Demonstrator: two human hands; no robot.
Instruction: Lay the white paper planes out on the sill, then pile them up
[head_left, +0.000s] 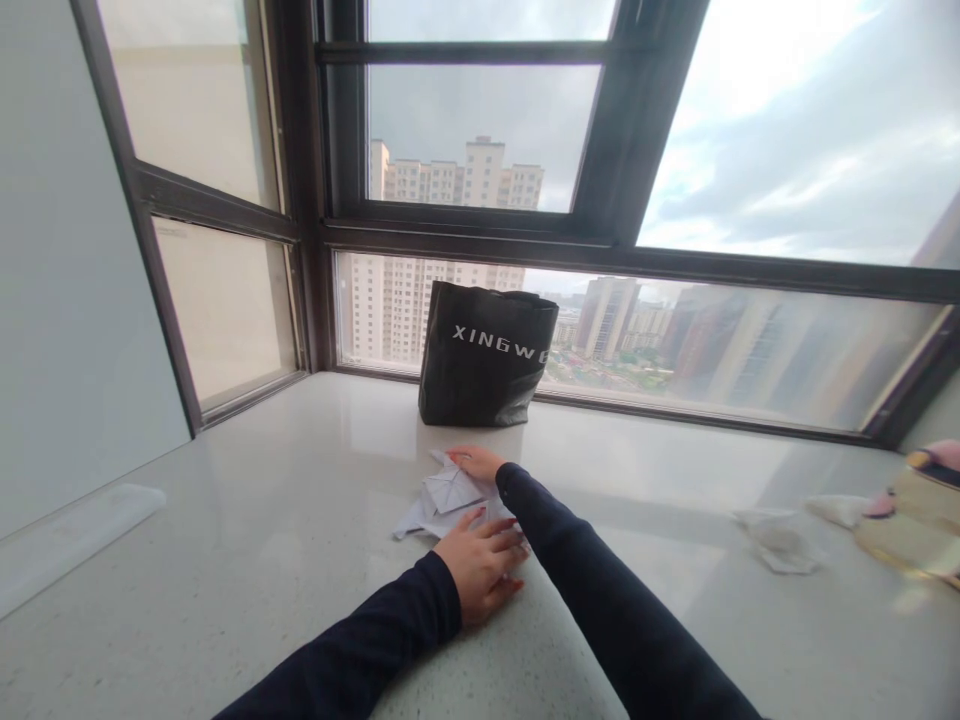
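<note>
Folded white paper (451, 490) with crease lines lies on the pale speckled sill in front of me. Its edges stick out in points at the left and at the top. My left hand (484, 565) rests on its near part, palm down with the fingers spread, covering some of it. Farther off, my right hand (478, 462) reaches across and grips the paper's far edge between thumb and fingers. Part of the right hand's grip is hidden by the hand itself.
A black bag (487, 365) with white lettering stands upright beyond the paper, near the window. At left lies a long white plastic piece (82, 535). Crumpled whitish material (784, 540) and a beige item with pink parts (911, 515) are at right. Dark window frames (480, 250) border the sill (285, 590).
</note>
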